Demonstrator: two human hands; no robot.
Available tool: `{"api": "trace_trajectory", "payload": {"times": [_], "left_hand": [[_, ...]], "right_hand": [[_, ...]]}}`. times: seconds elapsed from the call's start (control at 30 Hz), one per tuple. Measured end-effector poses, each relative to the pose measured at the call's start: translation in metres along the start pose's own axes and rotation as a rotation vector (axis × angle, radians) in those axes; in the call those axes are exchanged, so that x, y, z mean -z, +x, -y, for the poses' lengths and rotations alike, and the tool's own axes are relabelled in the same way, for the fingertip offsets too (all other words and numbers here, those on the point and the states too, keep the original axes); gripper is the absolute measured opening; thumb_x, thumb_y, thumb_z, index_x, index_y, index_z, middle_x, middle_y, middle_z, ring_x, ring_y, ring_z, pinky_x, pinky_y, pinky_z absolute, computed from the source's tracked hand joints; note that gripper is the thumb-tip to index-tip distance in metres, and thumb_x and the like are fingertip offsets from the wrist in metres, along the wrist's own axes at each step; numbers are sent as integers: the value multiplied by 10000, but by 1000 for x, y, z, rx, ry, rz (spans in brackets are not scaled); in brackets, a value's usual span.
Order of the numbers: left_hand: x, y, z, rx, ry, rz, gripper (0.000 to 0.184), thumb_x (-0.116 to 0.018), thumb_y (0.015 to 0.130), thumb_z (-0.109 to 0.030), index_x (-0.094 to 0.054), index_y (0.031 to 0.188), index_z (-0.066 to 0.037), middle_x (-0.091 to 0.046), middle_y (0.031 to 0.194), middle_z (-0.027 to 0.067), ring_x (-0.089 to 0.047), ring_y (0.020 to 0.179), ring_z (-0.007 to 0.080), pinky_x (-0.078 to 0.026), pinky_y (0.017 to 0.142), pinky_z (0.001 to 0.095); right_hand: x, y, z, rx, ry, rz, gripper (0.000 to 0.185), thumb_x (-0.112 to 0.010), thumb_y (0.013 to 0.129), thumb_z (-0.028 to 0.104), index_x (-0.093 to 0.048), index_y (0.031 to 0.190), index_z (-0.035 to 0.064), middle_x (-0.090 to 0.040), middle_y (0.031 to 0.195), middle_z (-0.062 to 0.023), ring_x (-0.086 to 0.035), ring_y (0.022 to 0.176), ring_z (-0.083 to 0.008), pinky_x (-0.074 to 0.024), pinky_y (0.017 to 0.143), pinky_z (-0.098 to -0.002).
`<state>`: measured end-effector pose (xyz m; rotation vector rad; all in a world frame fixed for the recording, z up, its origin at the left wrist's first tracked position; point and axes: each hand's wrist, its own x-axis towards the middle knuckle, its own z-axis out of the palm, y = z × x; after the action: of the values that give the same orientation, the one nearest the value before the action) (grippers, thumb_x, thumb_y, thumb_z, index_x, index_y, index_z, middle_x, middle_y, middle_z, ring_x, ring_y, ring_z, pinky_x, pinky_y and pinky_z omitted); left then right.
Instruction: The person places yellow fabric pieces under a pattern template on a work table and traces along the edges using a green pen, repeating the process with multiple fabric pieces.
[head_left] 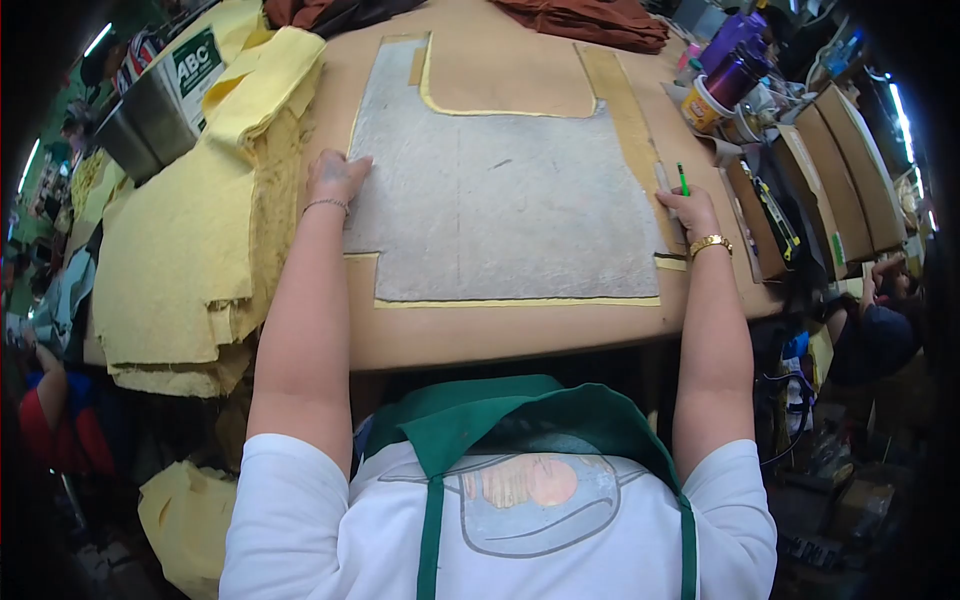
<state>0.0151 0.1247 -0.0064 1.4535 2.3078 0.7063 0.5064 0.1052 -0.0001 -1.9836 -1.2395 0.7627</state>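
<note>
A large grey, flat pattern piece (pixel 520 210) with a U-shaped cutout at its far side lies on the table. Yellow fabric (pixel 520 301) shows as a thin rim along its near edge. My left hand (pixel 338 178) is closed at the panel's left edge, with the thumb over the top and the other fingers partly hidden. Beside the right edge, my right hand (pixel 690 212) is closed around a green pencil (pixel 683 180), which points up. A tan strip (pixel 625 120) runs along the panel's right side.
Stacked yellow fabric (pixel 180 260) hangs over the table's left side, near a metal box (pixel 150 125). Brown cloth (pixel 590 22) lies at the back. On the right are a purple bottle (pixel 735 75), a tub (pixel 705 105), cardboard boxes (pixel 850 170) and a cutter (pixel 775 215).
</note>
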Motion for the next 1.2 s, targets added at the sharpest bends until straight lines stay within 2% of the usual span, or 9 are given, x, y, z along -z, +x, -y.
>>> {"api": "trace_trajectory", "payload": {"times": [0.07, 0.17, 0.3, 0.4, 0.7, 0.87, 0.93, 1.0, 1.2], "left_hand": [[-2, -7, -3, -30, 58, -108, 429, -675, 634, -336, -600, 860, 20, -605, 875, 161, -580, 740, 223, -454, 674, 315], [-1, 9, 6, 68, -251, 163, 418, -683, 634, -322, -600, 845, 30, -603, 833, 124, -560, 673, 173, -448, 614, 296], [3, -6, -6, 5, -623, -4, 405, -688, 647, -235, -555, 903, 49, -582, 780, 75, -530, 624, 153, -441, 582, 282], [7, -20, -14, -58, -469, -102, 387, -678, 670, -212, -557, 930, 48, -566, 797, 64, -517, 688, 130, -424, 629, 249], [-14, -11, 15, -285, -178, -124, 572, -697, 625, -240, -489, 1066, 60, -539, 984, 207, -534, 891, 312, -426, 802, 345], [-11, -15, 11, -268, -160, -60, 596, -716, 607, -246, -488, 1071, 51, -508, 1040, 220, -504, 951, 317, -410, 833, 351], [-11, -16, 13, -277, -139, -55, 606, -713, 614, -247, -480, 1084, 57, -535, 1046, 192, -517, 967, 265, -397, 848, 320], [-8, -23, 9, -268, -175, -92, 638, -759, 561, -230, -493, 1072, 41, -502, 1041, 220, -497, 957, 315, -404, 845, 343], [-1, -30, 5, -220, -159, -31, 657, -766, 542, -216, -479, 1086, 13, -466, 1059, 199, -477, 984, 310, -391, 870, 326]], "right_hand": [[-1, -1, -1, 3, 7, -12, 335, -740, 608, 196, -554, 778, -24, -581, 700, -82, -528, 603, -148, -416, 554, -285], [-4, -8, 9, -29, -24, -29, 325, -742, 604, 166, -552, 787, -24, -589, 722, -95, -545, 626, -161, -431, 576, -291], [-6, -7, 7, -28, -90, -62, 366, -741, 600, 140, -536, 850, -32, -590, 784, -121, -566, 686, -183, -448, 631, -296], [-3, -12, 6, -30, -31, -51, 378, -731, 615, 128, -520, 884, -33, -571, 804, -118, -549, 710, -176, -439, 642, -285], [2, -16, -3, 60, -84, -35, 394, -728, 621, 133, -509, 906, -27, -555, 801, -106, -534, 722, -177, -435, 653, -291], [0, -13, -8, 160, -225, -76, 449, -737, 593, 167, -515, 930, -32, -575, 844, -133, -558, 755, -205, -448, 679, -308], [-3, -9, -16, 233, -147, -77, 445, -733, 593, 152, -519, 941, -26, -577, 840, -123, -556, 762, -197, -445, 681, -301], [-4, -2, -25, 271, -101, -50, 451, -727, 596, 135, -521, 966, -18, -578, 838, -106, -552, 773, -183, -441, 687, -293], [-1, 7, -31, 225, 47, 93, 421, -653, 659, 23, -495, 1044, -42, -577, 864, -81, -553, 774, -157, -443, 709, -268]]}}
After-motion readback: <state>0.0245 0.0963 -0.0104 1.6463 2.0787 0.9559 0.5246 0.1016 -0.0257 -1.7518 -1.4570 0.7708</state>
